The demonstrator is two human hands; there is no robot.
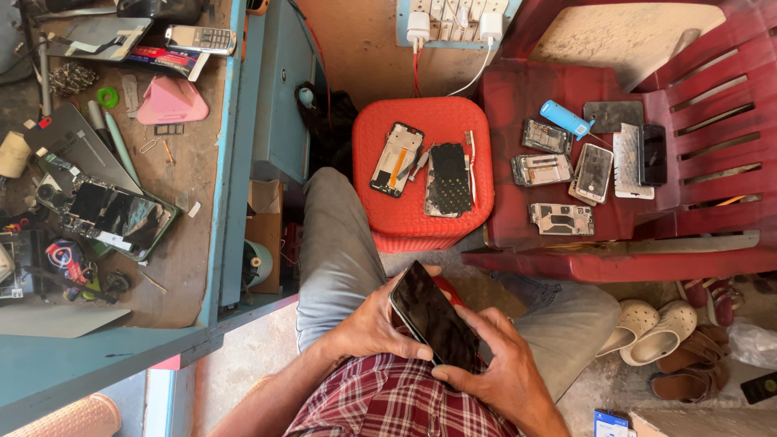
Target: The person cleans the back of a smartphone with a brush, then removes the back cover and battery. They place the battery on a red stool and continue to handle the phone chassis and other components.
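Note:
A black smartphone [433,317] with a dark screen lies tilted over my lap, held by both hands. My left hand [374,324] grips its left edge, thumb across the lower part of the screen. My right hand [498,364] cups the phone's lower right corner, fingers wrapped round the side. I sit with grey trousers and a red checked shirt showing below.
A red plastic stool [421,218] in front of my knees carries two opened phone parts. A dark red plastic chair [696,154] on the right holds several phone frames and a blue cylinder [565,118]. A cluttered blue-edged workbench [210,243] stands left. Sandals [651,328] lie at the right.

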